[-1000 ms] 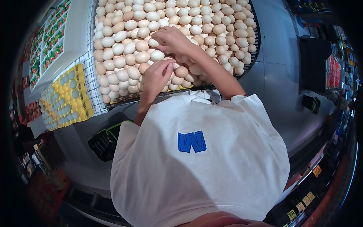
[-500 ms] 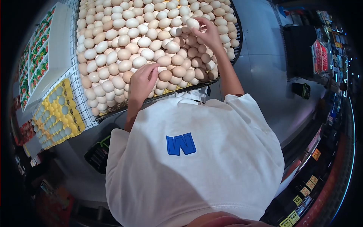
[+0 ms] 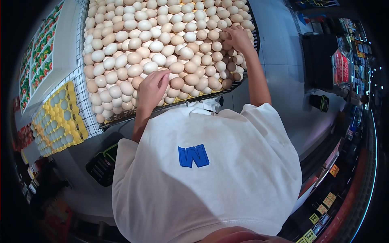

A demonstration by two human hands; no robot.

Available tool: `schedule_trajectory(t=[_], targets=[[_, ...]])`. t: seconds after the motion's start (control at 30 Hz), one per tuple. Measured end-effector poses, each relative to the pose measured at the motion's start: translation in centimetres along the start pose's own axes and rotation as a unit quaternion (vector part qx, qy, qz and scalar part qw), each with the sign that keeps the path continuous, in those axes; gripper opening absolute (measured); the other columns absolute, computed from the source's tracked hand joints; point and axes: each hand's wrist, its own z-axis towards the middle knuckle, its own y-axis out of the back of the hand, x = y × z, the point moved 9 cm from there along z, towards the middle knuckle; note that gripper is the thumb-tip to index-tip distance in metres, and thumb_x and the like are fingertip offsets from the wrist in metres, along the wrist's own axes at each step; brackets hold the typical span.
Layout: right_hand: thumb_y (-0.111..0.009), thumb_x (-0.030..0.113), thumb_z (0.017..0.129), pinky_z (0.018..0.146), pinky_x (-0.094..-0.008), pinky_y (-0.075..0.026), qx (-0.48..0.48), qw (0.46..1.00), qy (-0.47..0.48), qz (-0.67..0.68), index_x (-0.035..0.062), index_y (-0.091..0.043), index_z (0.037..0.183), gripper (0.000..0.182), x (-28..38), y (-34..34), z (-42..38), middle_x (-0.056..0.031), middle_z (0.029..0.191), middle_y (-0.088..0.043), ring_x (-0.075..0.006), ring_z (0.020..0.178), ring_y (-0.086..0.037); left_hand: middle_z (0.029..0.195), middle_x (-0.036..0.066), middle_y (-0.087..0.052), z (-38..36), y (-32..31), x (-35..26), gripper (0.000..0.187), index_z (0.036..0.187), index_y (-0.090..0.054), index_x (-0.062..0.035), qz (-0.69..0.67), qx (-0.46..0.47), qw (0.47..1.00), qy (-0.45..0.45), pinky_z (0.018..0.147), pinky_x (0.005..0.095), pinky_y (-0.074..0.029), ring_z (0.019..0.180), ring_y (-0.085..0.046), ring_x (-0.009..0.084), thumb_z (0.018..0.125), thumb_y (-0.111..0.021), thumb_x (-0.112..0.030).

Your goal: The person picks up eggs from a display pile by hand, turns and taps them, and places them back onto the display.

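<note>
A wide bed of cream, white and pale brown eggs [image 3: 144,47] fills the upper middle of the view, set in a dark-edged display bin [image 3: 254,30]. My right hand [image 3: 240,39] reaches over the right part of the eggs. Its thumb and fingers close around a brownish egg [image 3: 223,35] that still sits among the others. Near the front edge, my left hand [image 3: 152,90] rests low on the eggs, fingers together and curled inward. The palm side faces away, so whatever it may hold is hidden.
Yellow trays [image 3: 78,115] with bluish eggs stand at left, below white boxes with red-green print [image 3: 42,65]. A black basket with a green handle [image 3: 99,166] is on the floor. Another dark basket [image 3: 319,102] and shelves with price tags [image 3: 310,235] lie to the right.
My right hand has moved right and slightly down; the white egg it held is no longer seen in its fingers. My left hand has stayed in place.
</note>
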Motion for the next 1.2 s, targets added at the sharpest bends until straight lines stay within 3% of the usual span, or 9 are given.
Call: schedule_trajectory(t=[0.27, 0.33, 0.5, 0.57, 0.7, 0.77, 0.87, 1.0, 1.2], targets=[[-0.074, 0.02, 0.075, 0.096, -0.0482, -0.044, 0.006, 0.999, -0.019, 0.042, 0.0124, -0.069, 0.112, 0.038, 0.0, 0.8, -0.3, -0.0076, 0.106, -0.066, -0.0285, 0.106, -0.059, 0.095, 0.01, -0.071, 0.0, 0.0, -0.1, 0.015, 0.103, -0.07, -0.0061, -0.004, -0.006, 1.0, -0.008, 0.071, 0.0352, -0.054, 0.081, -0.068, 0.0262, 0.092, -0.062, -0.011], [-0.072, 0.018, 0.079, 0.088, -0.0444, -0.048, -0.108, 0.99, -0.002, 0.093, 0.0092, -0.07, 0.105, 0.028, 0.7, 2.8, -0.3, -0.0089, 0.099, -0.067, -0.0295, 0.096, -0.062, 0.095, 0.01, -0.071, 0.1, 0.0, -0.3, 0.015, 0.103, -0.07, -0.006, -0.007, -0.008, 1.0, -0.012, 0.071, 0.0352, -0.054, 0.081, -0.068, 0.0263, 0.092, -0.062, -0.011], [-0.07, 0.015, 0.083, 0.076, -0.0406, -0.051, -0.178, 0.957, 0.091, 0.21, 0.005, -0.07, 0.101, 0.02, 8.0, 5.0, 1.0, -0.012, 0.092, -0.067, -0.0311, 0.084, -0.063, 0.097, 0.01, -0.07, 0.0, -0.3, -0.4, 0.018, 0.109, -0.07, -0.0042, 0.008, 0.003, 1.0, -0.029, 0.067, 0.0279, -0.053, 0.08, -0.066, 0.0181, 0.096, -0.059, -0.01], [-0.07, 0.017, 0.084, 0.079, -0.0412, -0.051, -0.129, 0.941, 0.098, 0.296, 0.005, -0.07, 0.101, 0.021, 11.6, 3.9, 2.0, -0.0127, 0.095, -0.068, -0.0314, 0.087, -0.063, 0.097, 0.01, -0.07, 0.0, -0.4, -0.4, 0.018, 0.109, -0.07, -0.0044, 0.005, 0.008, 1.0, -0.024, 0.068, 0.0279, -0.053, 0.08, -0.066, 0.0177, 0.096, -0.059, -0.01], [-0.069, 0.023, 0.084, 0.084, -0.042, -0.052, -0.114, 0.936, 0.132, 0.307, 0.0062, -0.069, 0.107, 0.029, 18.2, 2.1, 4.2, -0.0146, 0.099, -0.067, -0.0318, 0.094, -0.064, 0.097, 0.01, -0.07, 0.0, 0.0, -0.9, 0.018, 0.109, -0.07, -0.0044, 0.007, 0.002, 1.0, -0.029, 0.068, 0.0279, -0.053, 0.079, -0.066, 0.0177, 0.095, -0.059, -0.01], [-0.07, 0.023, 0.082, 0.084, -0.0423, -0.052, -0.066, 0.944, 0.131, 0.295, 0.0068, -0.068, 0.108, 0.031, 20.7, 0.4, 5.4, -0.0153, 0.099, -0.066, -0.0325, 0.092, -0.064, 0.095, 0.01, -0.071, -0.1, 0.6, -1.0, 0.014, 0.102, -0.07, -0.0059, 0.003, -0.025, 0.999, -0.027, 0.071, 0.0354, -0.055, 0.081, -0.068, 0.0261, 0.093, -0.061, -0.012], [-0.074, 0.022, 0.078, 0.084, -0.042, -0.053, 0.0, 0.965, 0.13, 0.227, 0.0082, -0.068, 0.109, 0.034, 23.8, -0.9, 6.5, -0.0143, 0.1, -0.066, -0.0312, 0.093, -0.064, 0.095, 0.01, -0.071, -0.3, 1.0, -0.5, 0.014, 0.102, -0.07, -0.0055, -0.004, -0.024, 1.0, -0.012, 0.07, 0.035, -0.055, 0.08, -0.068, 0.026, 0.092, -0.061, -0.011], [-0.08, 0.021, 0.071, 0.083, -0.0398, -0.054, -0.031, 0.964, 0.194, 0.177, 0.0102, -0.07, 0.106, 0.038, 25.6, -2.6, 6.6, -0.009, 0.096, -0.068, -0.0277, 0.097, -0.062, 0.094, 0.01, -0.071, -0.6, 1.4, -0.1, 0.014, 0.103, -0.069, -0.0053, -0.002, -0.032, 0.999, -0.007, 0.068, 0.0344, -0.055, 0.078, -0.068, 0.0253, 0.092, -0.062, -0.01], [-0.075, 0.018, 0.077, 0.086, -0.0389, -0.051, 0.017, 0.948, 0.193, 0.251, 0.0076, -0.068, 0.112, 0.037, 24.7, -2.5, 6.8, -0.0087, 0.099, -0.069, -0.0272, 0.093, -0.059, 0.092, 0.011, -0.07, -0.7, 1.2, 0.4, 0.015, 0.104, -0.07, -0.0057, -0.005, -0.02, 1.0, 0.006, 0.066, 0.033, -0.054, 0.074, -0.066, 0.0237, 0.092, -0.061, -0.008]])
